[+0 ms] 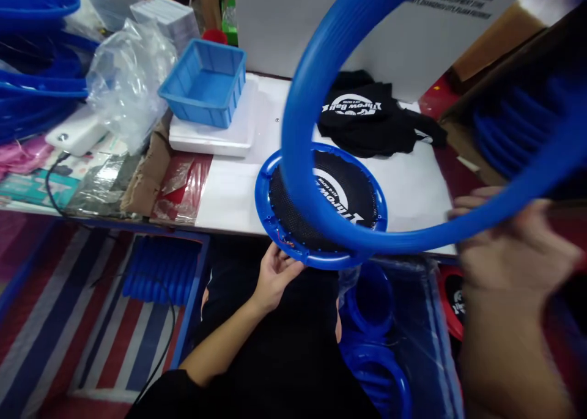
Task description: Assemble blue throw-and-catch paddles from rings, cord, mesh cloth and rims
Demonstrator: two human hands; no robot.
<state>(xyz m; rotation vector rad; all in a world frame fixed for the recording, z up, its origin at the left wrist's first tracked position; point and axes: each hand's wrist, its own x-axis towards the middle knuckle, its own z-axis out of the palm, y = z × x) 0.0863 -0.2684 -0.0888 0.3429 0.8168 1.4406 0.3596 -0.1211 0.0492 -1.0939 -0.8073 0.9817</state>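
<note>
My left hand (275, 272) grips the near rim of a blue round paddle (293, 248) with black printed mesh, which lies on the white tabletop (229, 189) at its front edge. My right hand (509, 248), blurred by motion, holds a large empty blue ring (298, 95) raised close to the camera over the paddle; its fingers wrap the ring's right side. A pile of black printed mesh cloths (367, 122) lies behind the paddle.
A blue plastic bin (204, 82) sits on a white tray at the back left, beside a clear plastic bag (123, 79). Blue rings are stacked at far left (32, 58), in a cardboard box at right (513, 125), and below the table (371, 339).
</note>
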